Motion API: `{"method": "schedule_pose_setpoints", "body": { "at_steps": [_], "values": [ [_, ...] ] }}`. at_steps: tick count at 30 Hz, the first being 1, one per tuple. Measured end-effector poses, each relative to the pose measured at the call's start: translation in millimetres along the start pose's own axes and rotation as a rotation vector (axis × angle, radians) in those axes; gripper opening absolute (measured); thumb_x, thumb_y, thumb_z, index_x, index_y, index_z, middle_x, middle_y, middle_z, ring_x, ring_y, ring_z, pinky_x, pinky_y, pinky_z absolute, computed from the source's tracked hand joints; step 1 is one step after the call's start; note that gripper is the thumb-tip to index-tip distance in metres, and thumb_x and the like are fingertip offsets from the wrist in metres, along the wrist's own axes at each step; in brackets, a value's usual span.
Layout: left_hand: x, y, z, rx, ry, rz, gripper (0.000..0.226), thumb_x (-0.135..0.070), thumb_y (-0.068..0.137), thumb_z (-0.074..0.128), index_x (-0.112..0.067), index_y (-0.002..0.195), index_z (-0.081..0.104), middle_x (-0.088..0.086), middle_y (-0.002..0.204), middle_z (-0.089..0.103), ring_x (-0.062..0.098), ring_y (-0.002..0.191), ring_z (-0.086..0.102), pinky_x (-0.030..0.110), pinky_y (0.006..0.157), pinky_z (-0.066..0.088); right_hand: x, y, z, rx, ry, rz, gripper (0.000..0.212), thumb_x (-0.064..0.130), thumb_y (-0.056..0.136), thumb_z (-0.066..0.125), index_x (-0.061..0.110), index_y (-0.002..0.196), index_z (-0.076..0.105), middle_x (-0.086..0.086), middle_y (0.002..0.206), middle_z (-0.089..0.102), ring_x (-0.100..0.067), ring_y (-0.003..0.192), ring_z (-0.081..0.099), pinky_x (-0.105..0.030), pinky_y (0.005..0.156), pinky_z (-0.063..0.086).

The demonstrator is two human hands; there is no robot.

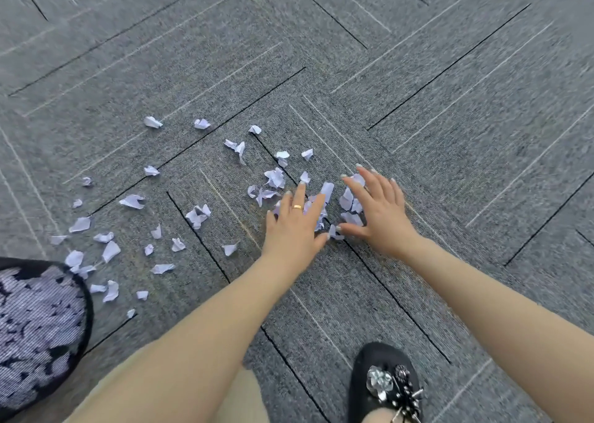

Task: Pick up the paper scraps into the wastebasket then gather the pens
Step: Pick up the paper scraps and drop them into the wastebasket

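Scraps of torn paper (334,207) lie heaped on the carpet floor (450,117) between your two hands. Your left hand (294,226) and right hand (377,213) flank the heap, fingers (355,188) straight and spread, gripping nothing. The wastebasket (82,297) sits well off to your left, with more scraps strewn between.

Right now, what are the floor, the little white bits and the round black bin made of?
The floor looks like grey carpet tile: a fuzzy woven texture with thin dark and pale lines. The little white bits look like torn paper, thin, matte and crumpled at the edges. The wastebasket seems to be black mesh, probably metal or plastic, since pale scraps show through a fine grid.
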State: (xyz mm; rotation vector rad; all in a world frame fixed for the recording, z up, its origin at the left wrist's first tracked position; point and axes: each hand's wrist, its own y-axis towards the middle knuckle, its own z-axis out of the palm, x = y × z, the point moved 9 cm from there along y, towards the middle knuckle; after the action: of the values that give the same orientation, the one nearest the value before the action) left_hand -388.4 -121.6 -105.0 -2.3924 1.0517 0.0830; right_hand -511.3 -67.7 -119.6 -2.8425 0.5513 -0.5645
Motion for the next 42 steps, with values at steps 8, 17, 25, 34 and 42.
{"method": "schedule_pose_setpoints", "body": {
  "at_steps": [8, 17, 25, 34, 42],
  "values": [
    [5, 21, 13, -0.290, 0.285, 0.330, 0.042, -0.043, 0.084, 0.039, -0.021, 0.120, 0.045, 0.011, 0.122, 0.060, 0.026, 0.105, 0.043, 0.037, 0.081, 0.047, -4, 12, 0, -0.239, 0.063, -0.151, 0.029, 0.037, 0.086, 0.045, 0.020, 0.108, 0.056, -0.007, 0.121, 0.057, -0.030, 0.116, 0.049, -0.051, 0.101, 0.035],
    [-6, 44, -7, -0.238, 0.029, 0.345, 0.014, -0.021, 0.093, 0.038, -0.009, 0.087, 0.042, 0.005, 0.075, 0.047, 0.021, 0.051, 0.049, 0.029, 0.037, 0.036, -11, 38, -21, -0.301, 0.186, -0.112, 0.019, 0.008, 0.085, 0.036, 0.008, 0.086, 0.055, -0.005, 0.081, 0.054, -0.023, 0.072, 0.048, -0.030, 0.069, 0.030],
    [48, 36, -21, -0.267, -0.599, -0.058, 0.019, -0.021, 0.095, 0.037, -0.018, 0.077, 0.034, -0.003, 0.056, 0.033, 0.013, 0.048, 0.025, 0.028, 0.046, 0.023, 31, -10, 9, -0.090, 0.066, -0.266, 0.041, 0.052, 0.077, 0.055, 0.016, 0.095, 0.060, 0.007, 0.062, 0.062, -0.011, 0.054, 0.056, -0.024, 0.062, 0.042],
    [45, 31, -37, -0.418, -0.633, -0.101, 0.025, -0.022, 0.098, 0.037, -0.013, 0.104, 0.059, 0.000, 0.074, 0.055, 0.008, 0.056, 0.042, 0.019, 0.050, 0.034, 25, -2, 2, -0.172, 0.189, -0.198, 0.023, 0.023, 0.091, 0.042, 0.010, 0.073, 0.047, -0.002, 0.077, 0.053, -0.014, 0.051, 0.044, -0.028, 0.048, 0.039],
    [112, 15, -45, -0.578, -0.873, -0.475, 0.049, -0.034, 0.094, 0.048, -0.018, 0.052, 0.029, -0.003, 0.050, 0.026, 0.012, 0.046, 0.020, 0.026, 0.046, 0.018, 36, 28, 8, -0.027, 0.340, 0.033, 0.006, 0.012, 0.090, 0.041, 0.011, 0.094, 0.045, -0.003, 0.067, 0.050, -0.025, 0.056, 0.044, -0.035, 0.050, 0.032]
  ]
}}
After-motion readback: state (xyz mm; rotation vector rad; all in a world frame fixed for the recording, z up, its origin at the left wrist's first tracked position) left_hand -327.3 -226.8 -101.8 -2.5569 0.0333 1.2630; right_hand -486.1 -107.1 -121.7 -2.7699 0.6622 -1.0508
